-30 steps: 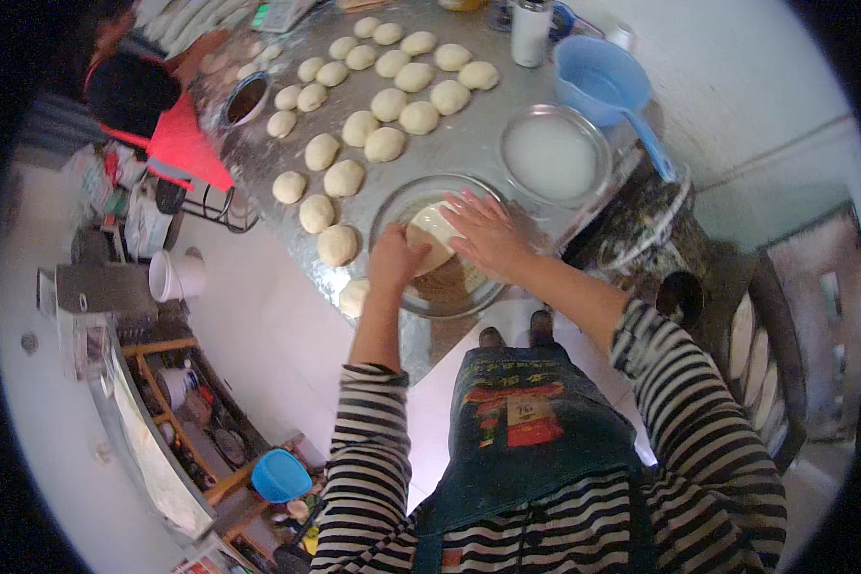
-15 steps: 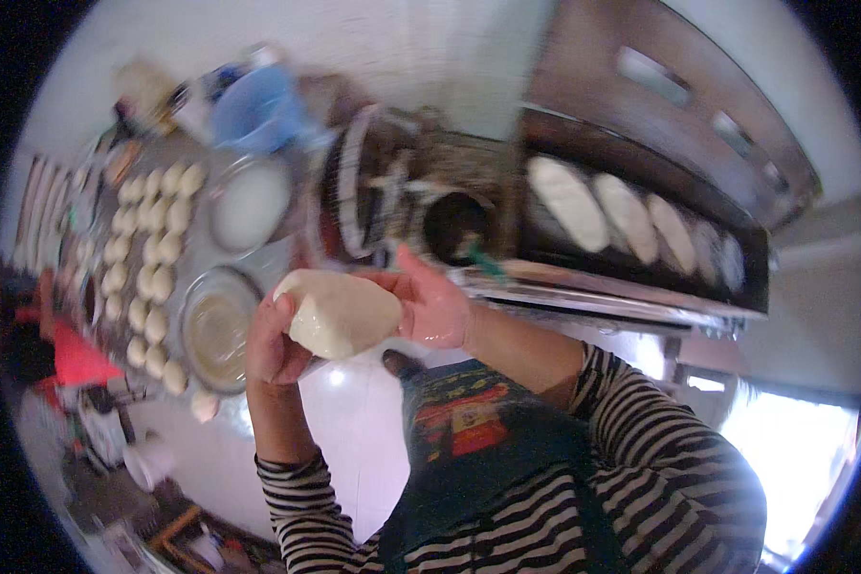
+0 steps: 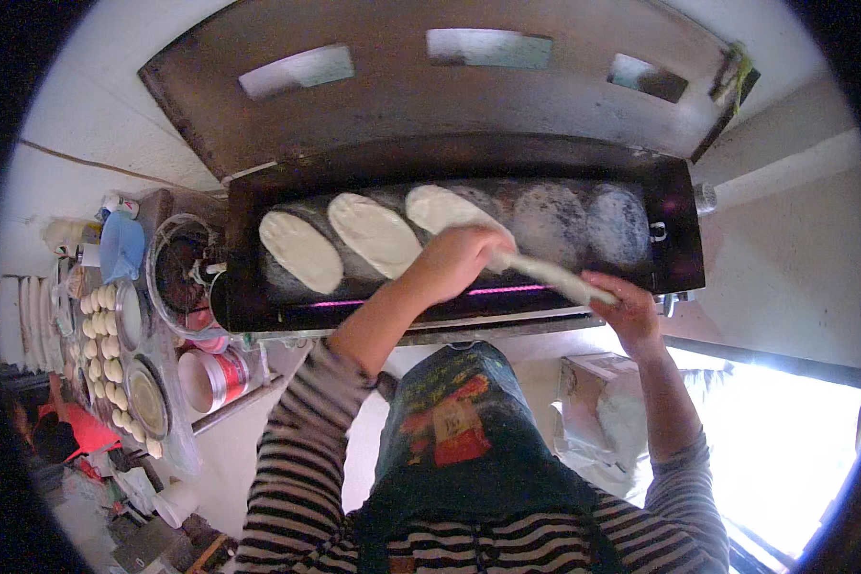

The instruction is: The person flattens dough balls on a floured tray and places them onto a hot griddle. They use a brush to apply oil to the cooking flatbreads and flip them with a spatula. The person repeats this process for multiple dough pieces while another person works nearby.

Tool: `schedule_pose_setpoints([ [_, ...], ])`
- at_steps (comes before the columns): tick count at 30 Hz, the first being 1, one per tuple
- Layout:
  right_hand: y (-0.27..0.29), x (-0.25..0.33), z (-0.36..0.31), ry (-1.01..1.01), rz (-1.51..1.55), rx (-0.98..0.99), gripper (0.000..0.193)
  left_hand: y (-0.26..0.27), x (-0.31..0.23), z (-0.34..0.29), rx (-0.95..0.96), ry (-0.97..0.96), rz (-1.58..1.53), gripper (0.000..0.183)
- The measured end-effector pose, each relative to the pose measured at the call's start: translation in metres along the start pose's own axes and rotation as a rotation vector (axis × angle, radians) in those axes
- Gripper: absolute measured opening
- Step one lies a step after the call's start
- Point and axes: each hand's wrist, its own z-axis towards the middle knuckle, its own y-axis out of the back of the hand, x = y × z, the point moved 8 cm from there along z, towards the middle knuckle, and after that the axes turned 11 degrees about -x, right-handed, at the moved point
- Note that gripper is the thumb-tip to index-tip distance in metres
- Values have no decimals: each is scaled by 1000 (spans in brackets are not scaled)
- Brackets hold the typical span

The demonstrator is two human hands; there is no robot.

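We note our left hand (image 3: 461,262) and right hand (image 3: 628,308) pinching opposite ends of the stretched dough (image 3: 557,277), slung between them over the long pan (image 3: 550,222), best pulled evenly, clear of the dough ovals (image 3: 373,232) beyond the left hand.

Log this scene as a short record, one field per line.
Left hand: holds one end of the stretched dough
Right hand: holds its other end
Cooker: long, dark, pinkish-purple glow along its front
Inside: three flat dough ovals, the rightmost partly behind the left hand
Lid: raised, three openings
Far left: dough balls in rows
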Motion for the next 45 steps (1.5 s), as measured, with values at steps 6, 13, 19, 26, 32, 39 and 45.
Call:
schedule_pose_setpoints([
  [6,-8,-40,63,665,-863,147,54,-65,16,85,47,-330,752,28],
  [13,-31,-43,110,679,-979,389,54,30,-7,48,-444,-109,745,28],
  [19,-98,-55,144,870,-1363,250,61,70,-19,-32,-565,169,476,22],
  [26,-85,-37,141,841,-862,286,60,68,-22,-130,-555,430,296,23],
  [32,-58,-69,133,947,-1215,177,67,86,-1,-212,-765,661,42,24],
  [39,-33,-86,119,899,-1204,273,77,91,4,-275,-705,810,26,25],
  [45,-79,-80,159,1164,-1064,212,74,107,49,-361,-746,945,-173,27],
])
